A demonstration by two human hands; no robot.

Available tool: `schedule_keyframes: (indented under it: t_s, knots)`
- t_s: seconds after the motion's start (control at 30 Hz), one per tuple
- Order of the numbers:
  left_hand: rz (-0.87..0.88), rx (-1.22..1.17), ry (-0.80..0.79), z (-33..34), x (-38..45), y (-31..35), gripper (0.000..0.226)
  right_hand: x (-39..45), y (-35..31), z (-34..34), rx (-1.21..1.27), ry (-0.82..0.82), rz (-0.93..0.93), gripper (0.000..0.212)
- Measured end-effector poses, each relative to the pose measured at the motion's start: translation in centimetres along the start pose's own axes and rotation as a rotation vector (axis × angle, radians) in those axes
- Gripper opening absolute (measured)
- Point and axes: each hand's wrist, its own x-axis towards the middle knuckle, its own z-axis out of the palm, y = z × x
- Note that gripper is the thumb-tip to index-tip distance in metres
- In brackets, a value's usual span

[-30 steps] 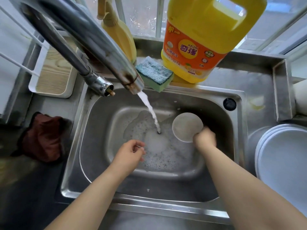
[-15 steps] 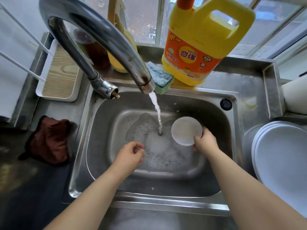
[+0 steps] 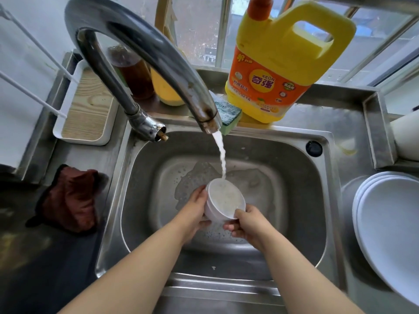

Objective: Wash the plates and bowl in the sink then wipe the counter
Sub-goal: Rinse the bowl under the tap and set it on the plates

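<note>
Small white round bowl (image 3: 225,201): held tilted over the middle of the stainless steel sink (image 3: 301,200), mouth facing up and toward the camera, inside wet and foamy. Water stream (image 3: 221,152) from the curved chrome tap (image 3: 145,53) lands at its far rim. Left hand (image 3: 195,208) cups its left side; right hand (image 3: 246,220) grips its near rim, fingers curled.

Stacked white plates (image 3: 390,225): steel counter, right of the sink.

Yellow detergent jug (image 3: 278,62), green sponge (image 3: 227,113): far ledge, below a window.

Dark red cloth (image 3: 70,198): left counter.
</note>
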Motion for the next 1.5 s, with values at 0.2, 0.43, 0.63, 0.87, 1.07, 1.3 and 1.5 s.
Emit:
schedule_keyframes:
  t_s: [0.2, 0.43, 0.63, 0.87, 1.07, 1.3, 1.5]
  knots:
    - [0.059, 0.101, 0.009, -2.4, 0.9, 0.5, 0.047, -0.1, -0.8, 1.4, -0.039, -0.05, -0.07, 0.028]
    - [0.059, 0.097, 0.204, -4.0, 2.3, -0.1, 0.048, 0.2, -2.6, 2.9, -0.177, 0.022, -0.179, 0.05]
    - [0.124, 0.215, 0.306, -6.8, 3.7, -0.7, 0.048, -0.6, -2.3, 2.6, -0.155, 0.083, -0.202, 0.055]
    - [0.096, 0.513, 0.423, -6.0, 1.0, 0.0, 0.051, -2.7, -1.7, 2.2, -0.126, 0.176, -0.261, 0.06]
    - [0.234, 0.101, 0.071, -1.8, -3.4, 1.9, 0.027, -4.3, -2.1, 1.9, 0.092, 0.103, -0.26, 0.047]
    - [0.161, -0.016, 0.023, -0.8, -5.0, 4.2, 0.034, -5.8, -2.7, 0.8, 0.062, 0.019, -0.194, 0.032]
    - [-0.021, -0.273, -0.02, -0.9, -4.8, 4.8, 0.027, -6.2, -2.9, -0.4, 0.021, -0.003, -0.205, 0.041]
